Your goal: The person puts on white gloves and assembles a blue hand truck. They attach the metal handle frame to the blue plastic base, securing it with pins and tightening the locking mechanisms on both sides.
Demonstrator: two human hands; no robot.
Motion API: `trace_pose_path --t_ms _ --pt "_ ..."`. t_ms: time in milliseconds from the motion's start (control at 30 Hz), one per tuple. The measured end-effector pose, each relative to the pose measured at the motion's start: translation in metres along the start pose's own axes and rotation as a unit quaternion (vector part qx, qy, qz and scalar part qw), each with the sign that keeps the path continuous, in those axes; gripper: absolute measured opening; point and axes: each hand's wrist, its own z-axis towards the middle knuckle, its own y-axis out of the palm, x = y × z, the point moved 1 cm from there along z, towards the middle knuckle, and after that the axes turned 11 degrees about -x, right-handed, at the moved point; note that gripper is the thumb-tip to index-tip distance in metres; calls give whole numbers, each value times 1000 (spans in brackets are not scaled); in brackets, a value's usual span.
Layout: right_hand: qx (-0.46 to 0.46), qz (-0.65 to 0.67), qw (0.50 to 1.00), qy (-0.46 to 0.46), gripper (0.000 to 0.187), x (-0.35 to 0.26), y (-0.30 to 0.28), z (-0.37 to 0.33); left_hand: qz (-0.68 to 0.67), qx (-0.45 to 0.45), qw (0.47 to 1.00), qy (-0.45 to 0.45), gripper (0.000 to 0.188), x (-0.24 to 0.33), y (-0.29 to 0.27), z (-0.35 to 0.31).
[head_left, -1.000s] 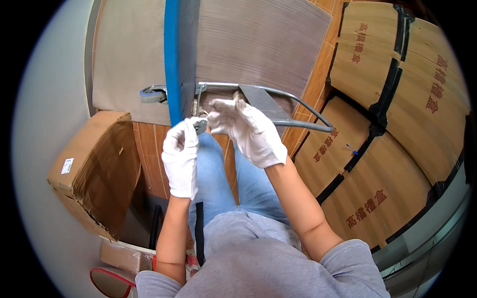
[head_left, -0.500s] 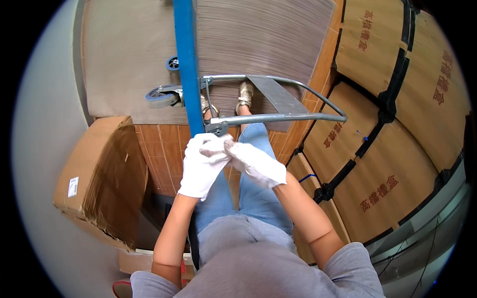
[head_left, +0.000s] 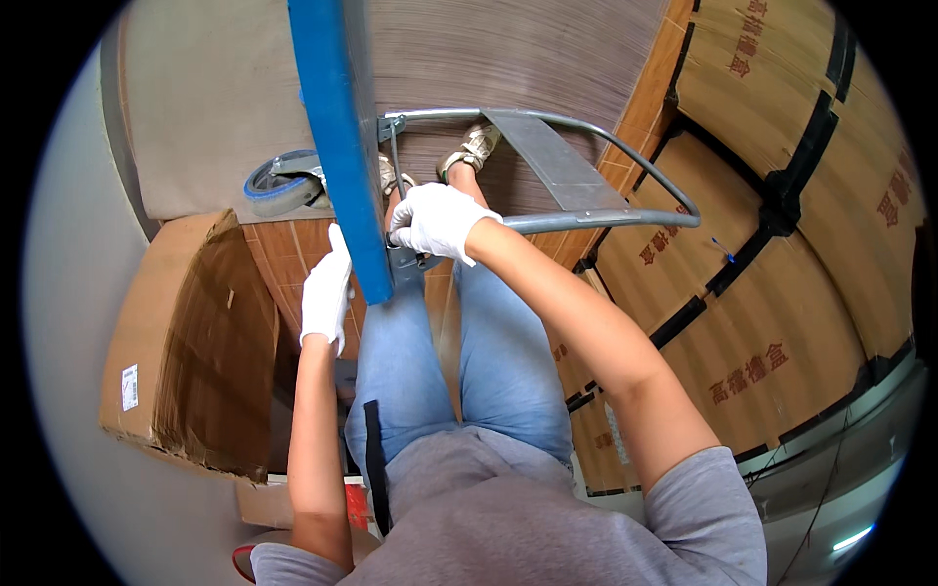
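A platform trolley stands on its edge before me, its blue deck [head_left: 337,146] seen as a narrow upright slab. From the deck's right side a grey metal tube handle [head_left: 650,219] folds out, with a flat cross plate. My right hand [head_left: 442,223], in a white glove, has its fingers curled at the handle's hinge, close against the deck; its fingertips are partly hidden. Left of the deck's lower end is my gloved left hand [head_left: 327,296], fingers stretched out; whether it touches the deck I cannot tell. A caster wheel [head_left: 281,186] juts from the deck's left side.
A worn cardboard box [head_left: 186,342] stands at the left by the wall. Large cardboard cartons [head_left: 782,303] with black corner straps are stacked along the right. A grey striped mat [head_left: 489,59] covers the floor ahead, edged by wood-look tiles [head_left: 281,256]. My shoes are below the handle.
My hands were together in front of the deck; they have parted. The right has gone to the handle's hinge, the left to the deck's left side. The trolley appears nearer and further left.
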Motion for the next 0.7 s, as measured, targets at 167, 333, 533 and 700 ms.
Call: trace_pose_path --t_ms 167,333,533,700 --pt "-107 -72 991 -47 30 9 -2 26 -47 -52 998 5 32 -4 6 9" --pt "-85 -235 961 -119 21 9 11 28 -97 -31 994 39 26 -9 10 11" --pt "-86 -217 972 2 28 -17 5 9 -121 -23 991 54 24 -12 11 14" --pt "-76 -126 975 167 35 -36 5 7 -139 -16 989 48 23 -8 12 10"
